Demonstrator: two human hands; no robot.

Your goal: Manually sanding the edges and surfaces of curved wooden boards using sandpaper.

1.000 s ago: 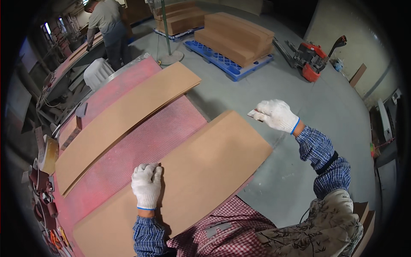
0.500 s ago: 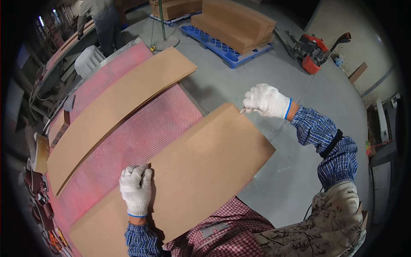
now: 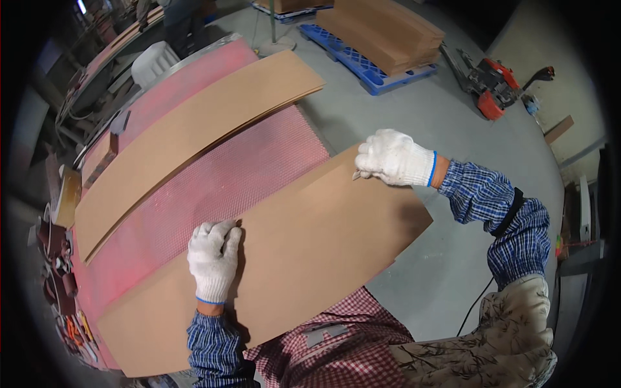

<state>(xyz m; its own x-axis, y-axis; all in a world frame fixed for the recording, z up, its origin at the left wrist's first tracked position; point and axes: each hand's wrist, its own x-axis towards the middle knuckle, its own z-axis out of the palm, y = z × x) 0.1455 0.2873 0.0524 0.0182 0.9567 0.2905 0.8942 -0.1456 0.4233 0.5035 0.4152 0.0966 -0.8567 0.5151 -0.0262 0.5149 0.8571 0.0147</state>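
A long tan fibreboard-like panel (image 3: 310, 246) lies slanted across the table in front of me. My left hand (image 3: 213, 255), in a white knitted glove, rests on its far edge with the fingers curled in. A small dark tip shows beside that thumb, too little to name. Over the panel's far right corner is my right hand (image 3: 391, 158), also gloved, its fingers closed in a pinch. A small pale tip pokes out below its fingertips; I cannot make out what it is.
Beyond the panel, more curved-looking tan boards (image 3: 200, 129) lie on the pink textured table cover (image 3: 259, 155). Stacked boards (image 3: 381, 32) sit on a blue pallet (image 3: 349, 61). A red pallet truck (image 3: 498, 87) stands right. Tools (image 3: 81, 336) hang at the lower left. A person (image 3: 184, 26) stands far left.
My right hand has moved slightly left, from beside the panel's far corner to over it. My left hand stays on the far edge, and the whole view has shifted a little.
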